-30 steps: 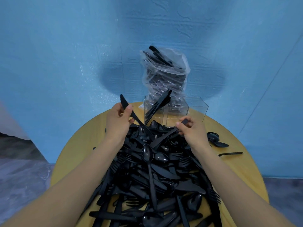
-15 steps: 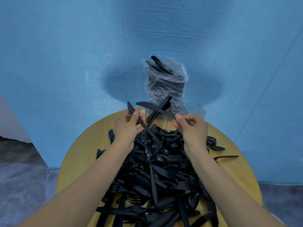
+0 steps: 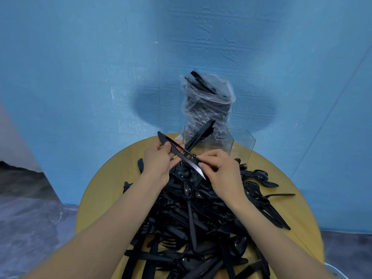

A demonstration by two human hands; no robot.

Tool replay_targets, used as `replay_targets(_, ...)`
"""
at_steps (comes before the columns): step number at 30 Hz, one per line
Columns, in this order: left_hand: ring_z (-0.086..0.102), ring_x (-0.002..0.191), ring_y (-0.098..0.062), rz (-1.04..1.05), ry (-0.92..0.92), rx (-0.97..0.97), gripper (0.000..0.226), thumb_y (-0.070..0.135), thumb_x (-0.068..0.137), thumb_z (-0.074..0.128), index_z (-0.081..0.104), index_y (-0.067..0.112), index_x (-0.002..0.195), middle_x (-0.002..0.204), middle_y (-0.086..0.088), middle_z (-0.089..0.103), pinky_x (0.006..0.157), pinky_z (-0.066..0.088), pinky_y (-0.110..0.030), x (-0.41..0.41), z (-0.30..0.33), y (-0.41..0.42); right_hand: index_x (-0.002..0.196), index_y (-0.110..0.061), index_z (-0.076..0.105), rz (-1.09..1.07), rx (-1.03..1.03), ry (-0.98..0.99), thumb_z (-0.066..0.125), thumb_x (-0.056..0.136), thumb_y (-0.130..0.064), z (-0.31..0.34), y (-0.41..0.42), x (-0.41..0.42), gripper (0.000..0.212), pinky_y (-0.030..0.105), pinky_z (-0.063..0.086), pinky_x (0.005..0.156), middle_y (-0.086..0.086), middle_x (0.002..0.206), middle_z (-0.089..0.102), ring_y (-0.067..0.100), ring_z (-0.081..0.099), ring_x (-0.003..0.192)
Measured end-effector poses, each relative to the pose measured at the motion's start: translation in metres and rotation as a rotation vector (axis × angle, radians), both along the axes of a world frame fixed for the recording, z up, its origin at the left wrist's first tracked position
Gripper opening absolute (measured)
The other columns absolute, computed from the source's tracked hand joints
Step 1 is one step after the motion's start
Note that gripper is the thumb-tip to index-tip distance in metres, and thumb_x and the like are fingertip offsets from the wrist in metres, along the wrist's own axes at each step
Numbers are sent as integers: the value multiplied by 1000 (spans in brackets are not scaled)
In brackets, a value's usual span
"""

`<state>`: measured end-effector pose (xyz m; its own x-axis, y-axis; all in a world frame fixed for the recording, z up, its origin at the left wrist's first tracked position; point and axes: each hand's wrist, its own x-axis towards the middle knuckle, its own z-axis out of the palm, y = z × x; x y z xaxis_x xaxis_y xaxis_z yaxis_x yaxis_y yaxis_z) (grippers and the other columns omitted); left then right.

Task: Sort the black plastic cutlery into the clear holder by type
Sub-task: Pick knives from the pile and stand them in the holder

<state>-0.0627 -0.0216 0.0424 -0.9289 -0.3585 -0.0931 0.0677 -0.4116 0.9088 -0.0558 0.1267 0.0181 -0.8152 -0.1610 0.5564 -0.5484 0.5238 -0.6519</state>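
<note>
A big pile of black plastic cutlery [image 3: 189,214] covers the round wooden table [image 3: 104,194]. Above the pile's far end, my left hand [image 3: 159,161] grips black knives [image 3: 179,153] laid together, tips pointing up-left. My right hand [image 3: 221,171] pinches the same knives near their lower end. The clear holder [image 3: 242,142] stands just beyond my hands. Its left compartment holds several black pieces [image 3: 199,133] leaning out, and its right compartment looks empty.
A crumpled clear plastic bag [image 3: 207,101] with more black cutlery stands behind the holder against the blue wall. Loose spoons [image 3: 261,175] and a fork [image 3: 279,195] lie on the table's right side. The table edge curves close on both sides.
My right hand has brought its knife down and left against the knife in my left hand, so both hands now hold them together. The view has tilted slightly.
</note>
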Motion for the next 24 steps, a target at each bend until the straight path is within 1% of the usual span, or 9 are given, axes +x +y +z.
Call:
replay_targets(3,67,81,-16,20,-14,8,25,6,101,36,56,10,87,91,-8,67,76,56,-33,1,1,-1,111,-9,70,72,127,114,62,89,-8,-6,2,1,23,5,40,85,0,102,68,8,60,92)
replay_targets(5,66,80,-15,38,-30,32,24,6,101,36,55,11,88,89,-7,66,71,57,-30,1,2,-1,117,-8,67,146,150,98,57,92,-9,-8,3,2,27,3,39,83,1,97,68,8,60,88)
replay_targets(8,66,83,-15,41,-42,45,21,8,101,38,55,11,90,89,-7,66,69,56,-29,2,3,-2,123,-11,63,217,168,34,57,92,-8,-11,3,2,31,18,50,80,0,87,65,12,62,77)
replay_targets(10,65,88,-15,12,-31,55,23,11,103,35,55,11,92,95,-8,66,75,55,-30,4,4,-1,124,-13,62,217,165,22,58,92,-8,-12,3,1,33,26,53,75,0,85,62,12,62,71)
replay_targets(14,62,100,-15,-116,40,145,20,11,101,37,56,8,94,107,-11,63,93,49,-32,12,1,5,125,-12,61,217,168,47,59,91,-10,-11,3,-1,34,24,50,72,-1,85,58,7,56,67)
replay_targets(17,64,95,-13,-139,14,100,20,5,101,37,56,9,98,103,-7,65,89,51,-33,15,-7,7,127,-12,60,274,215,27,57,93,-13,-10,1,1,34,16,47,75,1,91,59,-1,53,72)
replay_targets(19,64,87,-12,-104,-27,75,23,3,101,34,56,8,99,96,-6,65,79,53,-30,15,-9,4,129,-15,57,298,243,-38,54,95,-17,-8,0,4,34,13,43,80,0,96,59,3,54,80)
replay_targets(22,59,78,-12,-49,-67,18,22,2,101,32,55,5,102,89,-6,59,68,53,-28,16,-7,-9,128,-18,59,191,270,-124,52,96,-18,-6,5,1,32,19,41,92,0,106,62,10,55,98)
replay_targets(24,53,71,-11,-39,-97,-42,25,1,101,32,55,7,97,85,-5,56,67,52,-28,19,-7,-19,126,-16,60,70,393,-192,53,96,-16,-6,9,-4,31,21,40,95,1,113,61,15,55,106)
